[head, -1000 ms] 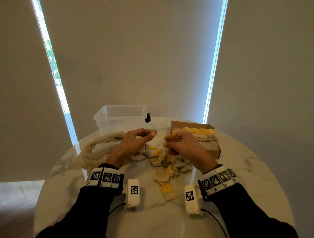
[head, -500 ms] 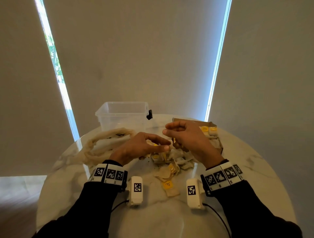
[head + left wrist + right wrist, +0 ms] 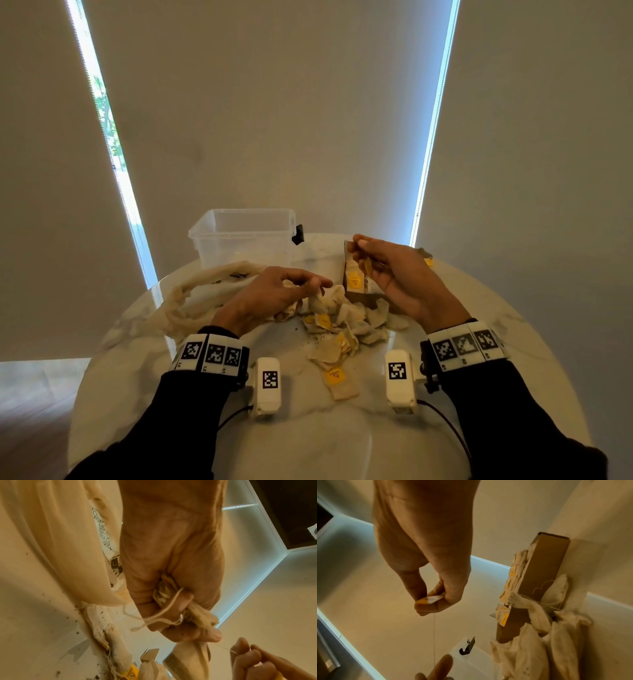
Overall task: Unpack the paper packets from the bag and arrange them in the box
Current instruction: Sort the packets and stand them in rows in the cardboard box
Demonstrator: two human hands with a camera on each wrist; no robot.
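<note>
A pile of crumpled paper packets [image 3: 342, 329] with yellow tags lies mid-table. My left hand [image 3: 317, 286] hovers over the pile's far left edge and pinches one packet [image 3: 200, 614], with loose string looped across the fingers. My right hand [image 3: 358, 244] is raised above the brown cardboard box [image 3: 363, 298] and pinches a yellow tag [image 3: 422, 601]. A thin string [image 3: 434, 635] runs taut from that tag down toward the left hand. The box [image 3: 539, 581] holds several packets in a row. The beige cloth bag [image 3: 205, 294] lies slack at the left.
A clear plastic container [image 3: 239, 236] with a black latch stands at the back, behind the bag. The round marble table [image 3: 342, 445] carries dark crumbs near the pile. One packet [image 3: 337, 382] lies apart, nearer me. Window blinds hang behind the table.
My right hand has lifted and moved back right over the box, drawing the tag's string taut. My left hand has dropped toward the pile, still pinching the packet.
</note>
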